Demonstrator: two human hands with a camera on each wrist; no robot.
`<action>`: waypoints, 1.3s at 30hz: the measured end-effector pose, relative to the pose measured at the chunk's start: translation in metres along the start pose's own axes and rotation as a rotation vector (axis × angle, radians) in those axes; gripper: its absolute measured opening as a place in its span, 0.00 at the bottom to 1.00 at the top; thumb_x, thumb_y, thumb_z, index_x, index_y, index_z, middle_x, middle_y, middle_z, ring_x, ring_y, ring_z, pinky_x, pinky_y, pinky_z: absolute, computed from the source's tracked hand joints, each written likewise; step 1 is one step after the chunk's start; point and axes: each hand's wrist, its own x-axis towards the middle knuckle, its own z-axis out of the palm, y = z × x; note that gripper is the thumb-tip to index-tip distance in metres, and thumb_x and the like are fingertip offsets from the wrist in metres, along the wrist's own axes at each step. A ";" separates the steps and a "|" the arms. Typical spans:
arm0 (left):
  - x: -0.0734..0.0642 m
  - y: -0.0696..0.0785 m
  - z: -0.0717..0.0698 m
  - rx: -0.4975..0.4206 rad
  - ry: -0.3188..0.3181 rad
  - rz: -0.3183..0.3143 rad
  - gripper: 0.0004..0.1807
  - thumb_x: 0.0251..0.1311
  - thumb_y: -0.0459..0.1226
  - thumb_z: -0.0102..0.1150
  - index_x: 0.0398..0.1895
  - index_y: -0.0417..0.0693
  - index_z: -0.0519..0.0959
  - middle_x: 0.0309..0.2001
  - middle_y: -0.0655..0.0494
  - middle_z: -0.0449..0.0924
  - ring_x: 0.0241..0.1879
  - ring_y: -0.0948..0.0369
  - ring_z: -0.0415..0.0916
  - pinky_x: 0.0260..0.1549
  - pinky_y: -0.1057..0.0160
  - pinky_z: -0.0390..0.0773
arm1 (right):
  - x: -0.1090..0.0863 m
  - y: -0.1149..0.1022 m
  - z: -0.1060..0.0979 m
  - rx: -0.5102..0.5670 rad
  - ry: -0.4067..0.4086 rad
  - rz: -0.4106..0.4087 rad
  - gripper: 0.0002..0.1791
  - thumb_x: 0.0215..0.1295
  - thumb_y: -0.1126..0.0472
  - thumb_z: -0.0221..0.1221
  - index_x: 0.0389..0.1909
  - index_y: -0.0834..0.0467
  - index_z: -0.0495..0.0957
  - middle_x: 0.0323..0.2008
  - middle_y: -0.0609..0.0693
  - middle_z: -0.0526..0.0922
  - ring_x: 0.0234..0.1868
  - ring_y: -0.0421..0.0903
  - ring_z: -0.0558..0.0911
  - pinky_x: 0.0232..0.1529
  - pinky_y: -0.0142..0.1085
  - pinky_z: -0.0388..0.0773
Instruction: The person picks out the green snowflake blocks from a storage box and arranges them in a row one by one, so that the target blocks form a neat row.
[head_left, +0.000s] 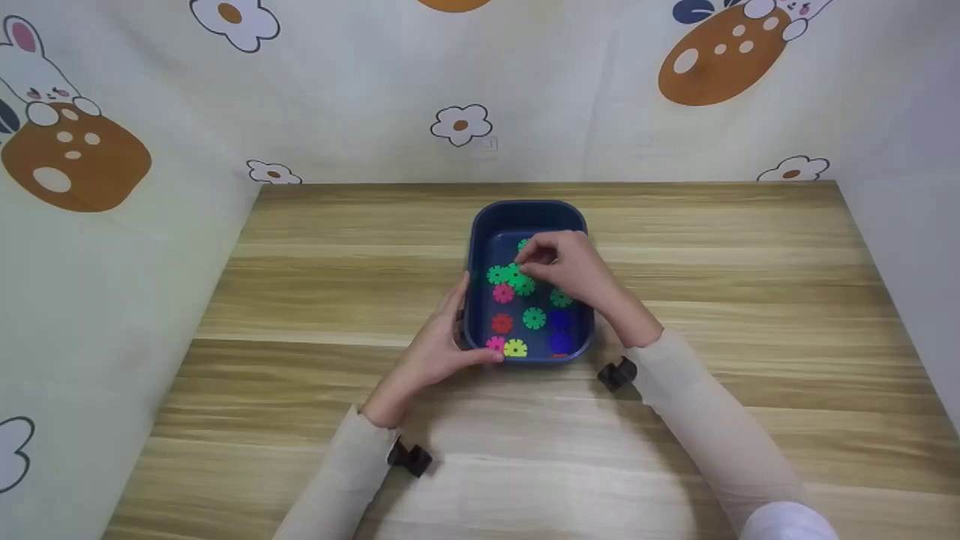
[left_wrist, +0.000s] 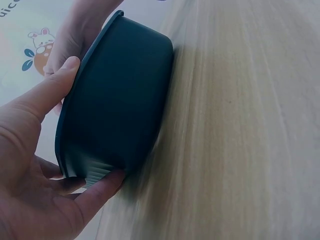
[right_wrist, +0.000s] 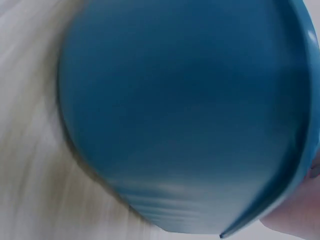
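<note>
A dark blue plastic bin (head_left: 529, 212) with rounded corners stands on the table, holding several small notched plastic discs. My left hand (head_left: 435, 349) grips its near left corner, the thumb on the near rim and the fingers along the outer left wall. In the left wrist view that hand (left_wrist: 45, 155) holds the bin wall (left_wrist: 115, 90) between thumb and fingers. Reaching in over the right rim, my right hand (head_left: 566, 262) pinches a bright green notched disc (head_left: 514, 274) with thumb and forefinger. Bin wall (right_wrist: 190, 115) fills most of the right wrist view.
Inside the bin lie a red disc (head_left: 502, 323), a yellow disc (head_left: 515, 348), a green disc (head_left: 534, 318) and blue discs (head_left: 560, 341). Wood-grain table (head_left: 337, 300) surrounds the bin. A patterned cloth (head_left: 360, 97) hangs behind. Black clips (head_left: 410, 457) sit at both wrists.
</note>
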 end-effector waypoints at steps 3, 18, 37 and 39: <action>0.000 0.000 0.000 -0.001 0.001 0.001 0.67 0.44 0.48 0.80 0.81 0.49 0.43 0.79 0.41 0.48 0.77 0.44 0.51 0.75 0.41 0.54 | 0.001 0.002 -0.005 0.008 0.024 0.018 0.05 0.65 0.63 0.65 0.39 0.60 0.86 0.37 0.54 0.88 0.35 0.45 0.83 0.36 0.30 0.81; -0.001 -0.001 0.001 -0.003 0.005 0.019 0.67 0.44 0.47 0.81 0.81 0.48 0.43 0.80 0.45 0.48 0.75 0.46 0.57 0.73 0.47 0.62 | 0.002 0.013 -0.026 0.053 0.142 0.085 0.06 0.65 0.64 0.65 0.41 0.60 0.86 0.38 0.57 0.88 0.33 0.41 0.81 0.34 0.25 0.78; -0.001 0.007 0.001 0.041 -0.003 -0.042 0.69 0.42 0.51 0.81 0.81 0.54 0.42 0.81 0.48 0.44 0.78 0.47 0.51 0.74 0.45 0.58 | 0.001 0.030 -0.058 0.125 0.281 0.148 0.10 0.65 0.63 0.65 0.43 0.65 0.84 0.39 0.61 0.86 0.30 0.34 0.82 0.36 0.26 0.84; 0.000 0.007 0.002 0.043 -0.004 -0.042 0.69 0.42 0.51 0.81 0.81 0.54 0.42 0.81 0.48 0.44 0.78 0.47 0.50 0.74 0.44 0.57 | 0.000 0.033 -0.060 0.134 0.298 0.154 0.11 0.65 0.63 0.65 0.44 0.66 0.84 0.39 0.59 0.86 0.30 0.34 0.83 0.37 0.27 0.84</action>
